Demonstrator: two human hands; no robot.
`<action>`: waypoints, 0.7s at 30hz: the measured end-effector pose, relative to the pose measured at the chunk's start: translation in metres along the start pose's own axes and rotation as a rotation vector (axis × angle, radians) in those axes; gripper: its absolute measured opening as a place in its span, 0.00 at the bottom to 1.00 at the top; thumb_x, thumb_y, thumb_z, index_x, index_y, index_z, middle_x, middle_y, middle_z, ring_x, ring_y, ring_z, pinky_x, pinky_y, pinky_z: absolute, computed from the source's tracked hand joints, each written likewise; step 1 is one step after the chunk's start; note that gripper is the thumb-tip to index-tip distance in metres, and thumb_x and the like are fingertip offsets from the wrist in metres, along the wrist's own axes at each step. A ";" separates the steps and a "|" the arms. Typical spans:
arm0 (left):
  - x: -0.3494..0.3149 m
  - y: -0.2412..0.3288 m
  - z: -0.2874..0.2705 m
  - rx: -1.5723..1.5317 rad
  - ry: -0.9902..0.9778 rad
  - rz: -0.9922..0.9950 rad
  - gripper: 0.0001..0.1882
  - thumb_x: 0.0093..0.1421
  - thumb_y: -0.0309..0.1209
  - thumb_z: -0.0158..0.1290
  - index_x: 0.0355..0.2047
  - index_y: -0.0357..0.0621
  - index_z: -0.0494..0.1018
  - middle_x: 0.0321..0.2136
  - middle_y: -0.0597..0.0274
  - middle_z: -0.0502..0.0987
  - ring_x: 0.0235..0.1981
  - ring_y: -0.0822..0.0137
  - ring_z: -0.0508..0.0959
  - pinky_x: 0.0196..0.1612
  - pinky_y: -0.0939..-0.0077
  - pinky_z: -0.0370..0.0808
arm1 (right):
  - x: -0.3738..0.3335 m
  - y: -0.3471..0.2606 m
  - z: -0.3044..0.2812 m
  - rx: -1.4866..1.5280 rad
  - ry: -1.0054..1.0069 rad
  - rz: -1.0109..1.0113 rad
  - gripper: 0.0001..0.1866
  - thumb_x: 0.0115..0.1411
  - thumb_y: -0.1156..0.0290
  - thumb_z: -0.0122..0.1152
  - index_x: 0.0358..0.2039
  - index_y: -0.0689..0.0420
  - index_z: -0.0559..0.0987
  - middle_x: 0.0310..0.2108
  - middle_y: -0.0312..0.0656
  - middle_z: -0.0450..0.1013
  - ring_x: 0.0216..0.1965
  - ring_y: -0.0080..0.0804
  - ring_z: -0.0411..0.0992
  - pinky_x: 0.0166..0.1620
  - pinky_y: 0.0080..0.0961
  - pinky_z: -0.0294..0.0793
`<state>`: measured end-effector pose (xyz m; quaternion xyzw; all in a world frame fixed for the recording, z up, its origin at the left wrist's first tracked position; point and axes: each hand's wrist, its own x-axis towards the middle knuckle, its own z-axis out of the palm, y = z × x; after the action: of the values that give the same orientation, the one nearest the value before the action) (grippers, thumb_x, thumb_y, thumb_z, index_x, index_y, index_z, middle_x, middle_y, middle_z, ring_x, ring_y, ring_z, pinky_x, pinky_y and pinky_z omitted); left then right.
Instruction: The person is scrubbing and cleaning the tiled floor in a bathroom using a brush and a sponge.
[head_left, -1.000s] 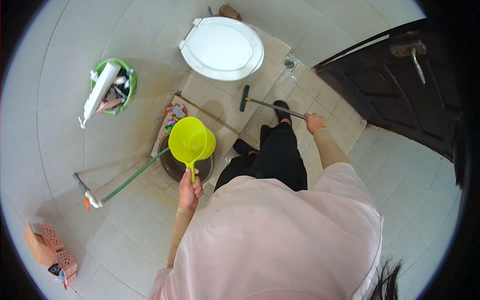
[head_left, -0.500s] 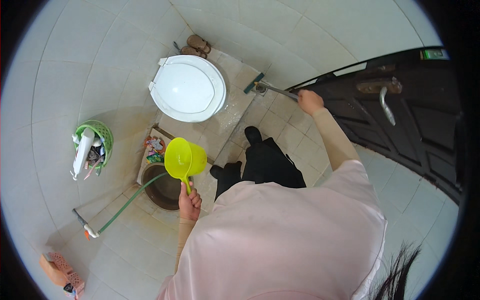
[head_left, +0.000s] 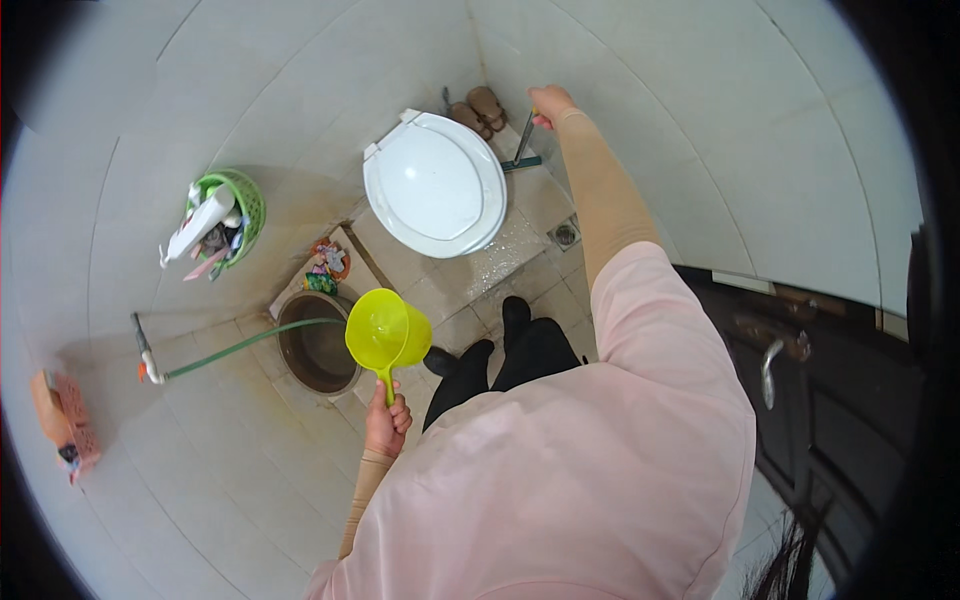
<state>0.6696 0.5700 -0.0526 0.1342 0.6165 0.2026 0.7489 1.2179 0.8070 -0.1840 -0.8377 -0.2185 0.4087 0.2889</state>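
While the left hand (head_left: 387,425) holds it up beside the bucket near the floor's left edge, the dipper (head_left: 378,325) shows bright yellow-green, a smooth round bowl with a straight handle, mouth facing up and a shiny patch inside; whether that is water I cannot tell. The fingers are curled round its handle. The right hand (head_left: 552,105) has its fingers closed on the grey handle of the brush (head_left: 524,163), whose head is a narrow dark-green bar, close to the right rim of the toilet (head_left: 440,190); whether it touches the floor (head_left: 541,195) I cannot tell.

Counted: 1 dipper, 1 brush, 1 white toilet with its lid down, 2 brown slippers (head_left: 487,107) in the floor's far corner, 1 drain (head_left: 565,235) by its right edge, 1 round brown bucket (head_left: 297,345), 1 green hose (head_left: 240,349) leading into it, 1 green basket (head_left: 254,207) on the left wall, 2 black shoes (head_left: 516,315).
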 end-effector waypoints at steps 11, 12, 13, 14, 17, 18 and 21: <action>-0.011 -0.036 -0.080 -0.278 0.206 0.082 0.19 0.68 0.52 0.40 0.41 0.50 0.64 0.14 0.77 0.51 0.11 0.80 0.48 0.13 0.84 0.47 | -0.145 0.176 0.113 -0.199 -0.341 -0.135 0.18 0.61 0.59 0.53 0.38 0.62 0.77 0.35 0.51 0.77 0.38 0.42 0.76 0.42 0.36 0.72; -0.011 -0.040 -0.089 -0.276 0.200 0.088 0.19 0.68 0.52 0.40 0.41 0.50 0.64 0.14 0.77 0.51 0.11 0.80 0.48 0.13 0.84 0.47 | -0.179 0.200 0.124 -0.253 -0.400 -0.082 0.17 0.60 0.60 0.53 0.39 0.62 0.79 0.36 0.53 0.77 0.40 0.43 0.76 0.44 0.38 0.72; -0.011 -0.044 -0.098 -0.303 0.228 0.089 0.19 0.68 0.52 0.40 0.41 0.50 0.64 0.14 0.77 0.51 0.11 0.80 0.48 0.13 0.84 0.47 | -0.208 0.219 0.127 -0.480 -0.540 -0.178 0.22 0.57 0.57 0.55 0.41 0.63 0.79 0.40 0.56 0.77 0.44 0.47 0.75 0.46 0.39 0.72; -0.012 -0.049 -0.108 -0.311 0.229 0.084 0.19 0.68 0.52 0.39 0.41 0.49 0.64 0.14 0.76 0.51 0.11 0.80 0.48 0.13 0.84 0.47 | -0.235 0.232 0.133 -0.686 -0.697 -0.123 0.26 0.55 0.51 0.57 0.38 0.65 0.80 0.41 0.57 0.76 0.46 0.51 0.74 0.48 0.39 0.72; -0.009 -0.068 -0.136 -0.335 0.215 0.078 0.19 0.68 0.51 0.38 0.41 0.49 0.64 0.13 0.76 0.52 0.11 0.80 0.48 0.13 0.83 0.46 | -0.309 0.262 0.148 -1.098 -0.964 -0.153 0.26 0.52 0.51 0.60 0.35 0.66 0.81 0.40 0.58 0.76 0.44 0.53 0.75 0.48 0.40 0.73; -0.008 -0.077 -0.145 -0.331 0.203 0.079 0.20 0.69 0.51 0.38 0.41 0.48 0.64 0.13 0.76 0.52 0.10 0.80 0.48 0.13 0.83 0.46 | -0.329 0.271 0.150 -1.133 -0.961 -0.141 0.26 0.52 0.51 0.60 0.35 0.66 0.81 0.40 0.58 0.76 0.44 0.53 0.75 0.48 0.40 0.73; 0.002 -0.102 -0.174 -0.368 0.161 0.045 0.20 0.69 0.51 0.37 0.41 0.48 0.64 0.13 0.76 0.52 0.11 0.80 0.48 0.13 0.83 0.46 | -0.374 0.283 0.159 -1.149 -0.879 -0.211 0.24 0.52 0.54 0.62 0.37 0.65 0.81 0.39 0.56 0.77 0.43 0.52 0.75 0.47 0.40 0.73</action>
<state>0.5144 0.4727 -0.1359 -0.0079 0.6241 0.3383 0.7043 0.9129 0.4218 -0.2420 -0.5900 -0.5738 0.4981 -0.2730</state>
